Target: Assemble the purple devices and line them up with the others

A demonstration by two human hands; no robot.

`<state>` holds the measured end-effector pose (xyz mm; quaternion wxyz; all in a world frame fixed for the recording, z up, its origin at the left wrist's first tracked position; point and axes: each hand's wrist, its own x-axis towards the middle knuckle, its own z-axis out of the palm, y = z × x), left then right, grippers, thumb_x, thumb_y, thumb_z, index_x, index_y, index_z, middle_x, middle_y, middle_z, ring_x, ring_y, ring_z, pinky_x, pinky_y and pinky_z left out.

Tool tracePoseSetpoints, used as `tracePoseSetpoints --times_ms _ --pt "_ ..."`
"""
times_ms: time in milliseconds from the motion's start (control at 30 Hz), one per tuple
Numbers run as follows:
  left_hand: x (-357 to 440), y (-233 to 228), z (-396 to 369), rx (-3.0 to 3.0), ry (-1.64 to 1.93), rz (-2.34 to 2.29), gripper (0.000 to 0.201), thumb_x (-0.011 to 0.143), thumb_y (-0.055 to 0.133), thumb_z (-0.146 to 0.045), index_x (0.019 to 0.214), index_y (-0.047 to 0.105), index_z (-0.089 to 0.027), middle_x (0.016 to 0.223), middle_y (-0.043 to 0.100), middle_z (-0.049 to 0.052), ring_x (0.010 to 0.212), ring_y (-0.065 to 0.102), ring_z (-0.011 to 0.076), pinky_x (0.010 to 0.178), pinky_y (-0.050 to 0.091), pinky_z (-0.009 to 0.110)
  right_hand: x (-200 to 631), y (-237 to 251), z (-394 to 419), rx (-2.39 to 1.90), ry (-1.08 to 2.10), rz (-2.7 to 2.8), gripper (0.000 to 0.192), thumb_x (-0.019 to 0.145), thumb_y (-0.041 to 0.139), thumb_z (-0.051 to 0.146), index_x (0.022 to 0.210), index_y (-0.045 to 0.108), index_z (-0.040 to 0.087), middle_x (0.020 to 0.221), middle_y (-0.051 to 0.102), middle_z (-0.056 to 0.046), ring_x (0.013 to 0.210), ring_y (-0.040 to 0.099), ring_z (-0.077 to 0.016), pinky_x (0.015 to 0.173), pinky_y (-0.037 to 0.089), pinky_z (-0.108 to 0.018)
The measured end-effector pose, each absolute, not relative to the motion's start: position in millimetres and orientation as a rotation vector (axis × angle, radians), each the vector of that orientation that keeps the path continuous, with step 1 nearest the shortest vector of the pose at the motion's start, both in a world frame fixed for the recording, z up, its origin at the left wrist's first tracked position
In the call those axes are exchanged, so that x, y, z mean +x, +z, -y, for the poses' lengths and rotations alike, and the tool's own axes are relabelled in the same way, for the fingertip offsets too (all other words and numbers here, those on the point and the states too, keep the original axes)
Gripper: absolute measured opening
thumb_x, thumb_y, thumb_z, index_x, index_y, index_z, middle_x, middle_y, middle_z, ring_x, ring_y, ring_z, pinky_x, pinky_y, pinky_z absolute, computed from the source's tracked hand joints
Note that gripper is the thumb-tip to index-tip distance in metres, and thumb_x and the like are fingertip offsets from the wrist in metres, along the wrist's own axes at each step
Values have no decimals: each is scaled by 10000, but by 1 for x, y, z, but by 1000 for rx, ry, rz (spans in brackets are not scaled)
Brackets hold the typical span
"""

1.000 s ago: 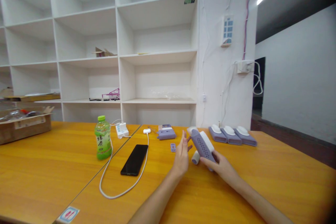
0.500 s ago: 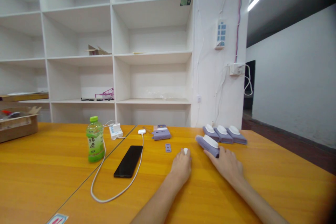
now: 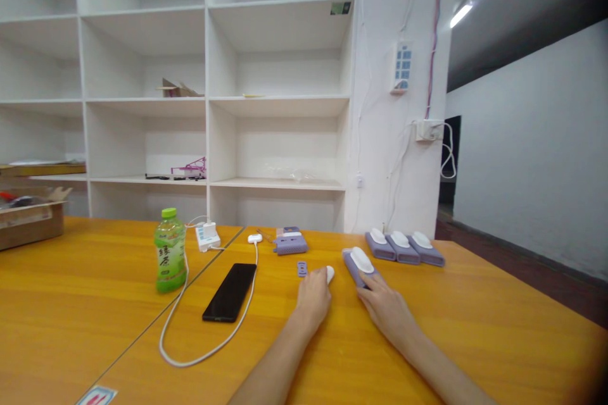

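My left hand point(image 3: 314, 299) is closed low over the table, its fingers round a small white rounded piece point(image 3: 330, 274) that pokes out past the fingertips. My right hand point(image 3: 387, 310) grips the near end of a purple textured block point(image 3: 350, 266). A white oval piece point(image 3: 362, 260) lies on top of that block. Just beyond my left hand is a small flat purple plate with holes point(image 3: 302, 269). Farther back, a purple part with slots point(image 3: 291, 245) rests on the table. Three similar purple blocks point(image 3: 407, 255) with white oval tops stand side by side at the back right.
A black phone point(image 3: 230, 292) lies left of my hands, with a white cable point(image 3: 205, 357) looping round it. Behind it stand a green tea bottle point(image 3: 170, 253) and a white power strip point(image 3: 208, 237). A cardboard box point(image 3: 31, 221) is at far left; white shelves point(image 3: 278, 185) rise behind the table point(image 3: 142, 304).
My right hand has moved left with the purple block and turned it so its far end points more away from me. My left hand has shifted slightly left with the white piece.
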<state>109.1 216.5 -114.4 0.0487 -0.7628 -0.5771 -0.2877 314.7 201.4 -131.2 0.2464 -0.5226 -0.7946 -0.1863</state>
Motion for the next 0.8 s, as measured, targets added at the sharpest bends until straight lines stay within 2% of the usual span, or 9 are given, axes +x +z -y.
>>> tracePoseSetpoints --times_ms 67,133,267,333,433,533,667,733,800 --pt "109 -114 -216 -2311 -903 1770 323 948 309 -192 1095 596 -176 1048 676 137 979 649 252 818 483 317 313 -132 -215 -1381 -497 2207 399 946 368 140 1169 684 236 1462 487 -28 1309 475 -233 1068 435 -351" --pt "109 -114 -215 -2313 -934 1757 330 970 293 -238 1075 601 -183 1034 677 133 968 650 242 812 477 304 310 -132 -231 -1379 -474 2211 475 931 341 92 1336 574 178 1504 432 -60 1294 498 -202 1110 396 -324" --pt "109 -114 -214 -2334 -974 1711 338 986 280 -279 1045 602 -191 1030 674 133 962 644 241 810 465 305 304 -127 -266 -1472 -421 2146 529 949 317 103 1464 415 181 1539 370 -87 1226 568 -218 1043 461 -357" --pt "108 -115 -214 -2348 -981 1692 337 984 285 -283 1054 601 -189 1034 672 140 959 640 250 809 462 318 302 -121 -283 -1541 -406 2103 507 966 351 128 1460 415 225 1526 390 -98 1181 598 -234 1004 486 -394" --pt "107 -116 -216 -2373 -993 1662 332 978 297 -282 1069 605 -196 1027 672 135 959 634 256 810 459 326 305 -110 -306 -1634 -407 2071 436 989 479 282 1418 450 208 1433 491 -137 1122 618 -238 977 497 -450" --pt "106 -117 -219 -2378 -1017 1647 320 968 312 -268 1050 613 -198 1004 670 128 943 628 258 808 460 332 312 -100 -326 -1716 -427 2055 413 978 523 395 1335 515 186 1256 603 -110 1039 635 -214 933 515 -446" --pt "105 -120 -222 -2367 -1041 1642 321 964 317 -274 1025 619 -184 1010 659 130 947 607 270 820 463 357 317 -92 -346 -1793 -444 2009 328 972 535 395 1177 596 146 1059 653 -66 956 641 -192 892 519 -424" --pt "106 -120 -222 -2370 -1050 1629 314 968 329 -291 1037 616 -185 1036 653 122 981 591 269 846 461 361 314 -94 -352 -1795 -435 1983 305 966 546 380 1134 610 135 1046 655 -69 958 639 -196 895 514 -429" --pt "106 -119 -220 -2376 -1069 1605 300 971 367 -346 1069 607 -196 1069 645 102 1016 576 259 874 457 350 309 -99 -352 -1753 -420 1967 299 976 520 336 1184 591 134 1142 638 -96 985 636 -209 908 506 -445"
